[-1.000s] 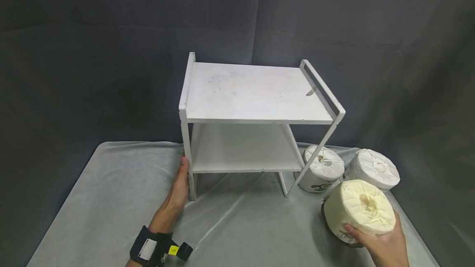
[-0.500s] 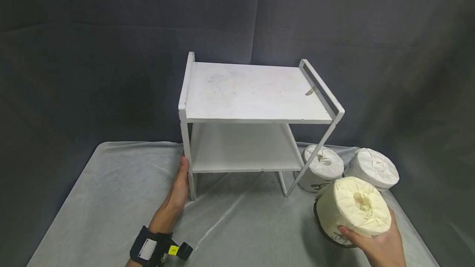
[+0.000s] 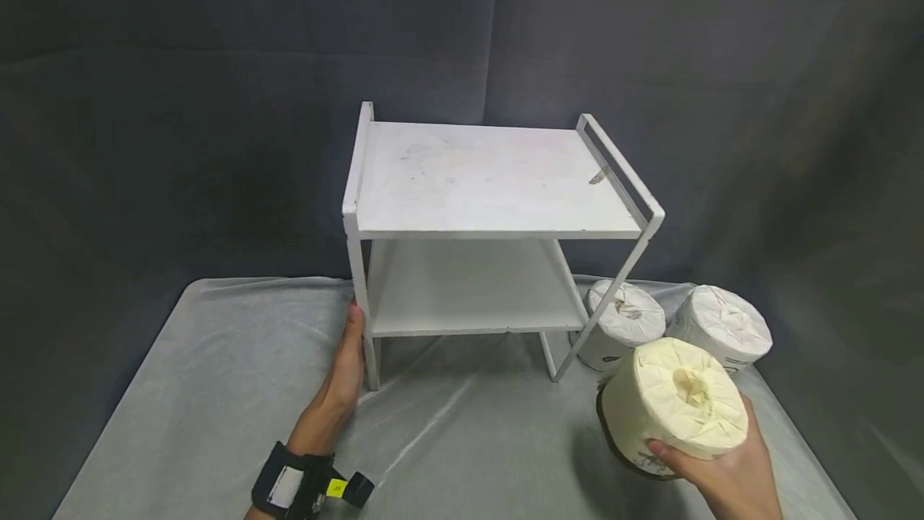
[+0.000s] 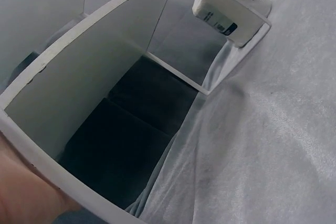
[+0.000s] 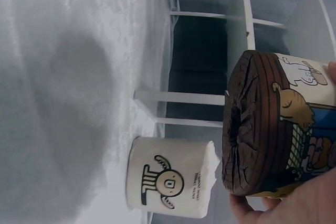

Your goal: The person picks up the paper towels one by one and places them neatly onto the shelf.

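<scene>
A white two-tier shelf (image 3: 498,179) stands on the cloth-covered table. My left hand (image 3: 338,379) rests against its left front leg, thumb up along the leg; the other fingers are mostly hidden in the head view. Their tips show past the shelf in the right wrist view. My right hand (image 3: 739,468) grips a paper-wrapped toilet roll (image 3: 682,408), tilted and raised above the table at the front right. The roll's wrapper is cream on top. Its dark brown pleated underside and printed cartoon animals show on the toilet roll (image 5: 278,124) in the right wrist view.
Two more wrapped rolls stand on the table right of the shelf: a nearer-to-shelf roll (image 3: 626,323) partly behind the right leg, and an outer roll (image 3: 725,327) near the edge. A grey curtain (image 3: 238,103) hangs behind the table (image 3: 238,392).
My right hand has carried the held toilet roll a little left and upward, toward the shelf. My left hand stays at the shelf leg. The head view has shifted slightly.
</scene>
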Tool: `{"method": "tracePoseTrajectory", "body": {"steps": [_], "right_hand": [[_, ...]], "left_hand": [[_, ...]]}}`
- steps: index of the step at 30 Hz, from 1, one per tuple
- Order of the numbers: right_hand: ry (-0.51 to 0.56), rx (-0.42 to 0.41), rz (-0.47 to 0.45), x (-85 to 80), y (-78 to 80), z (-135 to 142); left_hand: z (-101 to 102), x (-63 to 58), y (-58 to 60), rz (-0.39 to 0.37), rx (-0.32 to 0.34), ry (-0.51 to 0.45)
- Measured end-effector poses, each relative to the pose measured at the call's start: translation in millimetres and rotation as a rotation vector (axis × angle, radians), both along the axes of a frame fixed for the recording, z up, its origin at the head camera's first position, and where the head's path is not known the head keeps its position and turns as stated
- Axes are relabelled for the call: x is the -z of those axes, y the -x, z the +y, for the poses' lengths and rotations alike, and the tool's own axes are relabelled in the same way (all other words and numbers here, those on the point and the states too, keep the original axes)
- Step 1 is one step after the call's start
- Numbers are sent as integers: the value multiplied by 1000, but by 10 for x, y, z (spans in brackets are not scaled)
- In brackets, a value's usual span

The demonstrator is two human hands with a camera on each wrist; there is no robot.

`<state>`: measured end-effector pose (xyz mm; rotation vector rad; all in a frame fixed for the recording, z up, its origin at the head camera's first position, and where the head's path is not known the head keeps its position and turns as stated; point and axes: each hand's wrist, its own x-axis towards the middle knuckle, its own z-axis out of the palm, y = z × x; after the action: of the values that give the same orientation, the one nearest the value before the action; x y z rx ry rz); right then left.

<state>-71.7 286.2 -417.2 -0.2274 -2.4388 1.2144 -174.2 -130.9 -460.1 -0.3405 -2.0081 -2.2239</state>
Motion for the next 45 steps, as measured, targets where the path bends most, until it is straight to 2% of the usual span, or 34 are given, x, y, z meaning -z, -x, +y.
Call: {"method": "tracePoseTrajectory", "body": {"steps": [7,14,25,35,41,45], "right_hand": [[14,-67,50,-128,-19,-136],[11,-101,45,-276,-27,-287],[65,-193,99,-344,-14,-480],[76,-203,71,-503,39,-703],[104,-234,87,-538,108,-835],[76,-228,95,-551,170,-900]], "left_hand": [[-6,-1,-6,-15,-5,-4],[-2,-7,-3,-15,-1,-14],[-34,1,-22,-7,13,-35],[-23,-10,7,10,18,4],[-22,-24,6,8,17,1],[-24,-30,-7,-6,13,2]]}}
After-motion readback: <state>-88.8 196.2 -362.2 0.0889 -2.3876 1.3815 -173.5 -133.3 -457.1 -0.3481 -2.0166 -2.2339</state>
